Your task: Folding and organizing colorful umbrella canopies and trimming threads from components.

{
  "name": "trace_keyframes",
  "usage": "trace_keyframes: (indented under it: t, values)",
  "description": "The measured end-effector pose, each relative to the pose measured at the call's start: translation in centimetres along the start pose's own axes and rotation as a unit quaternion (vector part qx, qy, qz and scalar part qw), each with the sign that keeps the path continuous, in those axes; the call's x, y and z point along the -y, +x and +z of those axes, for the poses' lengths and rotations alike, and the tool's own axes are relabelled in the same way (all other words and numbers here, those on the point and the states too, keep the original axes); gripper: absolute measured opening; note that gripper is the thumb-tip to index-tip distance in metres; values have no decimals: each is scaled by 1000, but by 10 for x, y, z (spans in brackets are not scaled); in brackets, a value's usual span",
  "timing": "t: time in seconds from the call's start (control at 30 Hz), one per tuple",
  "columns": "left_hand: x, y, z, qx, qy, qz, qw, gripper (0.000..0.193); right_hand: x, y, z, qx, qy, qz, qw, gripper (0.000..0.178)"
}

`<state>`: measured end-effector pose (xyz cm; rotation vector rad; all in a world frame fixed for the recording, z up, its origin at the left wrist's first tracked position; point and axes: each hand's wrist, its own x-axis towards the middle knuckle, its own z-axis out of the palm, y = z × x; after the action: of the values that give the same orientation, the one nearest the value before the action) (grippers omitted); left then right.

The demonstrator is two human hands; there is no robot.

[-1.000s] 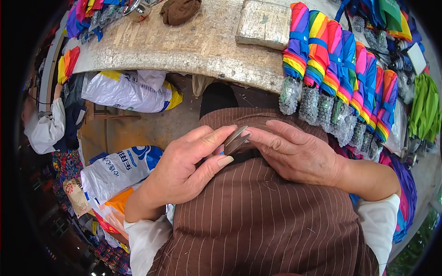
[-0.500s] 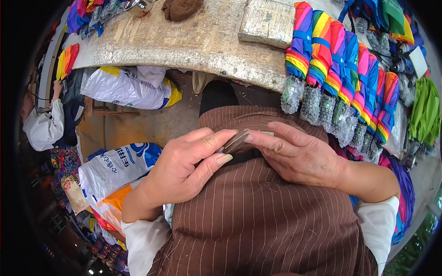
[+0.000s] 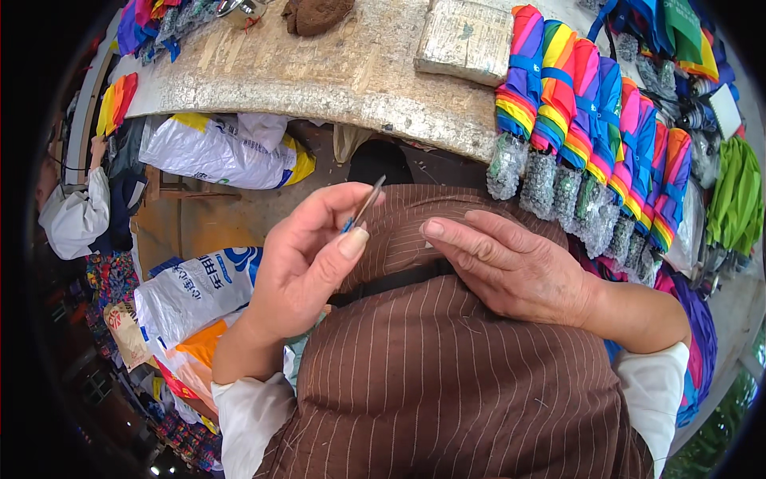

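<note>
My left hand (image 3: 307, 259) holds a small pointed metal blade (image 3: 371, 201) between thumb and fingers. A bit of blue shows at its lower end, and its point tilts up and away from me. My right hand (image 3: 519, 267) hovers over my lap with its fingers stretched out toward the left, apart from the blade. A tiny pale speck shows beside its foremost fingertip; what it is, I cannot make out. Beneath both hands lies the brown pinstriped apron (image 3: 447, 375), with a dark band across it.
Ahead stands a worn table (image 3: 319, 80) with a flat wrapped block (image 3: 463, 40) on it. Rainbow folded umbrellas (image 3: 558, 96) line its right side, next to a green one (image 3: 736, 191). White plastic sacks (image 3: 211, 152) lie below at left, near another person (image 3: 80, 207).
My left hand has turned, and the blade now points upward, away from my right fingertips. The gap between the hands has widened. My right hand has hardly moved.
</note>
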<state>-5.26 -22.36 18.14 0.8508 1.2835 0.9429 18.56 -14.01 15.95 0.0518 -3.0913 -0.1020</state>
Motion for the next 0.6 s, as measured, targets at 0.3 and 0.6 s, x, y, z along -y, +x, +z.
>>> trace_keyframes:
  t: [0.3, 0.6]
  values:
    - [14, 32, 17, 123, -104, -45, 986, 14, 7, -2, 7, -12, 26, -14, 999, 38]
    - [17, 33, 8, 168, -131, -37, 976, 12, 5, -4, 8, -6, -17, -25, 1000, 37]
